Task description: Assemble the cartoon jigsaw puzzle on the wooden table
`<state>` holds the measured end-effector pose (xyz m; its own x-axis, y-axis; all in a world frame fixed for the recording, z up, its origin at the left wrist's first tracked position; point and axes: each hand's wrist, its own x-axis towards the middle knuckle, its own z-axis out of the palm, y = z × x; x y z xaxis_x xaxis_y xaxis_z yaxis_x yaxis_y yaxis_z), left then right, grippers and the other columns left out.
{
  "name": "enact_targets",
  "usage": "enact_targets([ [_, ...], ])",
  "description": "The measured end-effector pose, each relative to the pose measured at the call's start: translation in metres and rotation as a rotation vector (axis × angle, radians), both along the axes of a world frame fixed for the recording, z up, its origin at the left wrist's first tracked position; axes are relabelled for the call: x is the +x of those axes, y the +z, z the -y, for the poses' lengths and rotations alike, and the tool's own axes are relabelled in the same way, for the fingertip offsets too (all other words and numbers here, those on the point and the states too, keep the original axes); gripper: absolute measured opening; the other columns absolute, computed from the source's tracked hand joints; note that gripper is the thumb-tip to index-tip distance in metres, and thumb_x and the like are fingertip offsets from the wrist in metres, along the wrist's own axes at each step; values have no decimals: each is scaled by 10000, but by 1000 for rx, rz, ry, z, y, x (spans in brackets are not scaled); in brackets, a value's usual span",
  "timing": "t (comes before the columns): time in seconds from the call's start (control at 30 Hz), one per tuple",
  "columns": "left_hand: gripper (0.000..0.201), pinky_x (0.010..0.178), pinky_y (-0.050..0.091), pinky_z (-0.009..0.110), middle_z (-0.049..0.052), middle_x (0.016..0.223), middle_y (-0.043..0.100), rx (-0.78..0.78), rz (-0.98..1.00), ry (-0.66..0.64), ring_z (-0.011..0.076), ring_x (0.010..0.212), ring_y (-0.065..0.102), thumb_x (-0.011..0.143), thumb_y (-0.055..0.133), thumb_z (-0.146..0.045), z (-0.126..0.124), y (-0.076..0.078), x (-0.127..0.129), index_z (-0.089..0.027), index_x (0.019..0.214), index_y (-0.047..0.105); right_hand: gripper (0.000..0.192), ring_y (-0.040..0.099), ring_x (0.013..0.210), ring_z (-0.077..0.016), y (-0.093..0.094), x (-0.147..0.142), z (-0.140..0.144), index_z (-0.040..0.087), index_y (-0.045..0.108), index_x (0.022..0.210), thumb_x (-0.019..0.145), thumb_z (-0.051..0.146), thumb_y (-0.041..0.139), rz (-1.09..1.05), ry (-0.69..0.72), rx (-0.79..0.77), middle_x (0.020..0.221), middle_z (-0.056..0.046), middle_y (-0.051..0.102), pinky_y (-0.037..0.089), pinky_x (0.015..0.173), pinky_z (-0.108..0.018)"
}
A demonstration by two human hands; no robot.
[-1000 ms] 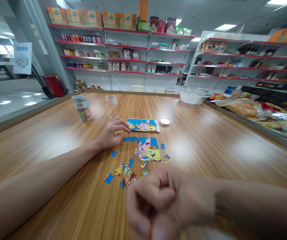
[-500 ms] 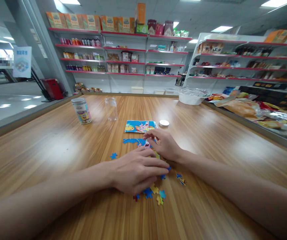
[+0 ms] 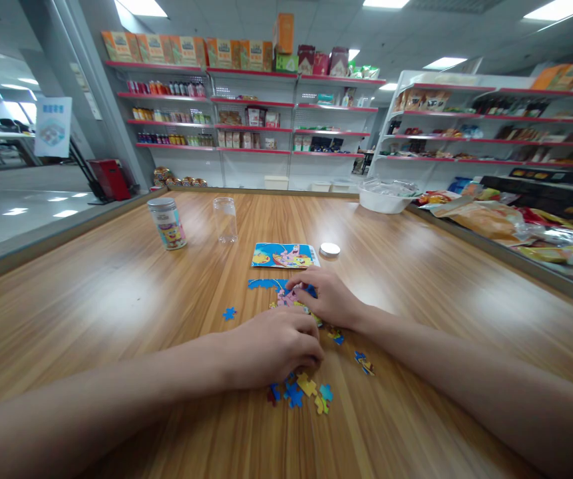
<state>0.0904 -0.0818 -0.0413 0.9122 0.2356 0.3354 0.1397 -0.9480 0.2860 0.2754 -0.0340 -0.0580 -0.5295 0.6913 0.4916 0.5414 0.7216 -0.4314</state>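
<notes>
Now: both hands on the jigsaw, wooden table [image 3: 116, 279].
Left hand [image 3: 271, 346] curled, fingertips pressing the loose pieces [image 3: 301, 391] just nearer than the part-built puzzle [image 3: 273, 287]; right hand [image 3: 329, 299] rests on that puzzle, fingers bent; grasp of a piece cannot be told. Reference picture [image 3: 285, 255] lies just beyond.

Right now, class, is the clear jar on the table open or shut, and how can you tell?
Open. The clear jar stands upright with no cap on its top, and a round white lid lies apart from it on the table.
</notes>
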Motion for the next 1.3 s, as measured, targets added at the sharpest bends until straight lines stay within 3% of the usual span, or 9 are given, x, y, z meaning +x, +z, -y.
enact_targets([
  [0.13, 179, 850, 518, 328, 62, 939, 712, -162, 45, 66, 219, 917, 649, 805, 716, -40, -2, 0, -1, -152, 945, 719, 208, 648, 905, -226, -1, 1, -1, 178, 710, 938, 838, 60, 570, -14, 18, -6, 947, -59, 726, 497, 837, -384],
  [0.23, 170, 750, 523, 288, 24, 841, 714, -416, 92, 146, 182, 815, 655, 788, 714, -37, -13, 4, -5, -167, 897, 723, 201, 647, 901, -218, -2, 2, -1, 179, 709, 931, 837, 61, 576, -30, 24, -18, 935, -55, 724, 495, 832, -375],
  [0.33, 94, 662, 510, 251, 20, 777, 698, -713, 156, 207, 150, 721, 640, 798, 695, -95, -40, 6, -19, -137, 882, 700, 192, 645, 875, -215, -3, 1, -2, 175, 709, 921, 827, 60, 588, -28, 23, -12, 908, -57, 720, 494, 803, -361],
  [0.4, 87, 697, 521, 263, 37, 804, 706, -786, 209, 200, 149, 731, 645, 786, 703, -149, -67, 5, -36, -119, 866, 684, 209, 645, 864, -211, -3, 1, -2, 174, 711, 926, 814, 44, 592, -25, 20, -13, 899, -53, 721, 490, 802, -357],
  [0.53, 123, 643, 484, 241, 37, 757, 691, -565, 284, 365, 137, 679, 610, 792, 693, -236, -115, -9, -82, -117, 821, 695, 212, 648, 876, -207, -4, 2, -2, 174, 712, 928, 820, 41, 587, -29, 7, -25, 913, -50, 724, 489, 812, -357],
  [0.67, 209, 625, 459, 249, 49, 764, 697, -490, 195, 436, 152, 678, 599, 831, 658, -325, -130, -23, -107, -128, 866, 718, 207, 647, 875, -207, -5, 3, -3, 180, 709, 926, 820, 46, 593, -24, 9, -22, 911, -45, 724, 489, 810, -357],
  [0.87, 233, 561, 382, 230, 21, 747, 629, -415, 185, 380, 121, 615, 502, 858, 642, -348, -125, -23, -106, -134, 934, 694, 197, 648, 886, -211, -5, 2, -4, 181, 708, 923, 838, 62, 576, -32, 26, -15, 913, -50, 721, 491, 827, -369],
  [1.03, 203, 707, 464, 272, 73, 965, 608, -443, 148, 282, 165, 820, 582, 825, 691, -321, -126, -23, -108, -135, 906, 704, 187, 643, 867, -214, -5, 2, -4, 184, 708, 894, 842, 75, 565, -40, 60, -13, 881, -53, 714, 496, 826, -377],
  [1.3, 215, 761, 479, 298, 55, 944, 588, -481, 158, 259, 171, 842, 584, 821, 723, -353, -126, -25, -104, -149, 890, 702, 158, 641, 847, -205, -4, 1, -4, 184, 690, 825, 849, 81, 573, -61, 120, -3, 861, -48, 706, 496, 823, -374],
])
